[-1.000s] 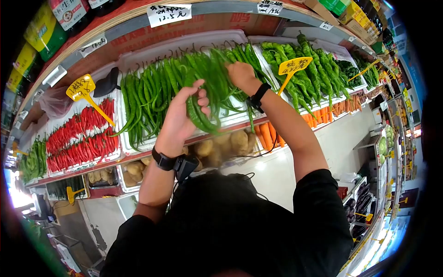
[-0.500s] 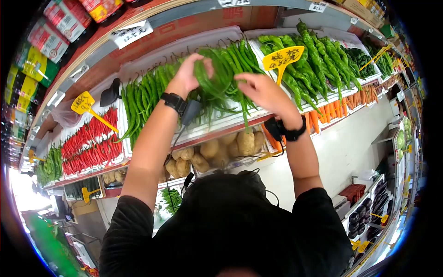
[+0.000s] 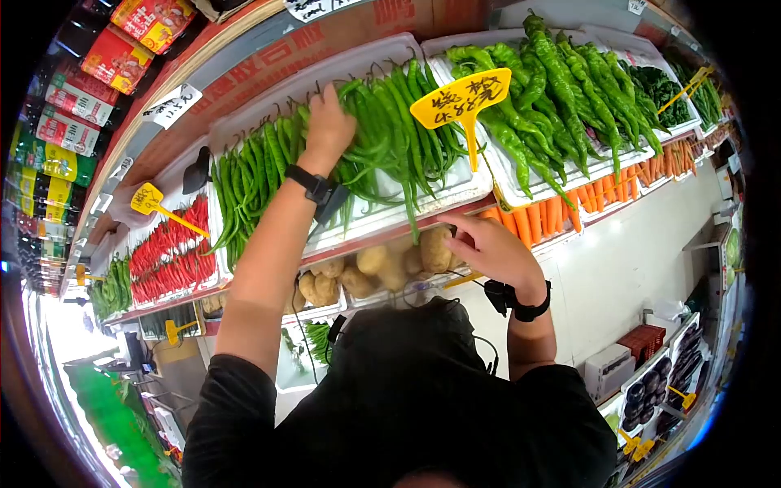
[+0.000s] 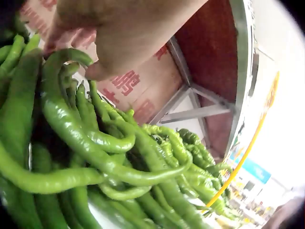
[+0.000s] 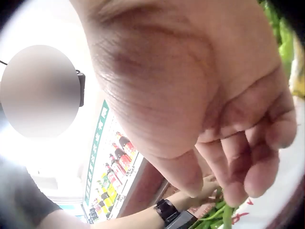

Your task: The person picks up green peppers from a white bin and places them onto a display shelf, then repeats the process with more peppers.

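Observation:
Long green peppers (image 3: pixel 264 163) lie side by side, stems toward the back, in a white foam tray (image 3: pixel 358 232). At the tray's upper middle my left hand (image 3: pixel 329 130) is on the peppers; in the left wrist view this hand (image 4: pixel 124 38) has its thumb and fingers around the stem end of a curved pepper (image 4: pixel 71 124). My right hand (image 3: pixel 496 252) hangs empty by the tray's front edge, near the potatoes, its fingers loosely bent. The right wrist view shows its palm (image 5: pixel 190 95) with nothing in it.
A yellow price sign (image 3: pixel 461 98) stands between this tray and wrinkled green peppers (image 3: pixel 561 98) on the right. Red chilies (image 3: pixel 171 256) lie to the left. Potatoes (image 3: pixel 373 260) and carrots (image 3: pixel 541 220) sit below; bottles (image 3: pixel 114 61) line the upper shelf.
My left hand has gone from lifting a bundle of peppers to lying low over the tray. My right hand has drawn away from the peppers, down toward the front edge. The view has shifted.

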The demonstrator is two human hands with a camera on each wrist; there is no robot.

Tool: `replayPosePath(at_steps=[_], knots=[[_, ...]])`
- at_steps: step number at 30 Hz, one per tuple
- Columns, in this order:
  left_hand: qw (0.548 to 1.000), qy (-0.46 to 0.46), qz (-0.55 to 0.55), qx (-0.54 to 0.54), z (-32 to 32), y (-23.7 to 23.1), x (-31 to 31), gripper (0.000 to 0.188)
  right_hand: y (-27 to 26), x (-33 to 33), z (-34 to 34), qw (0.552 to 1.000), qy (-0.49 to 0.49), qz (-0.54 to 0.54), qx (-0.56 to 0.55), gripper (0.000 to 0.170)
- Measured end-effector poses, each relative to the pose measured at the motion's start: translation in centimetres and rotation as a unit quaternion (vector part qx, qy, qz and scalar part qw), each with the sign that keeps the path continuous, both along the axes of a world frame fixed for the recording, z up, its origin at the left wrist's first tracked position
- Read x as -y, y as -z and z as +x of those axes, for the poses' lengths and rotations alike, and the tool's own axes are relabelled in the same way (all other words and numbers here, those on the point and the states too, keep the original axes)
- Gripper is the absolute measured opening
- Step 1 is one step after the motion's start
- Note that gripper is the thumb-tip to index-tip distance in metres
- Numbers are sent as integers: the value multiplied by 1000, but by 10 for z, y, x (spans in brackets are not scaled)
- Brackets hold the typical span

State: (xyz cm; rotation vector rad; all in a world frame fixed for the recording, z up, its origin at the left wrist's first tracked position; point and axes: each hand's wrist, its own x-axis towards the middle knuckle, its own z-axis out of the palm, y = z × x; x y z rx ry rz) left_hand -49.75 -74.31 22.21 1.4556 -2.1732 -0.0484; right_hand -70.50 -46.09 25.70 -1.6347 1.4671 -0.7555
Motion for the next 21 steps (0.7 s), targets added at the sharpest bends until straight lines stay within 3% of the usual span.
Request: replayPosePath(at_steps=[2,5,8,9,18,20,21], knots=[[1000,9,-2,26,-6,-10,-5,52,17,-2,-6,999,-1,-31,11,36],[988,-38,114,92,-6,-23,2,41,24,-5,-12,999,-3,-45,8,37],[985,-96,111,87,1,-27,8,31,25,-8,-21,1000,-5,-16,-2,38],[984,-130,95,73,5,-23,10,32,26,-10,-24,1000,-5,-1,-4,38],[972,-104,114,178,28,-3,34,32,47,-21,-38,999,24,11,22,39],[988,-54,92,109,17,-60,-20,30,50,-19,-41,1000,12,5,23,36],[981,-3,174,-88,18,-71,-39,31,53,-18,-41,1000,7,2,25,35]])
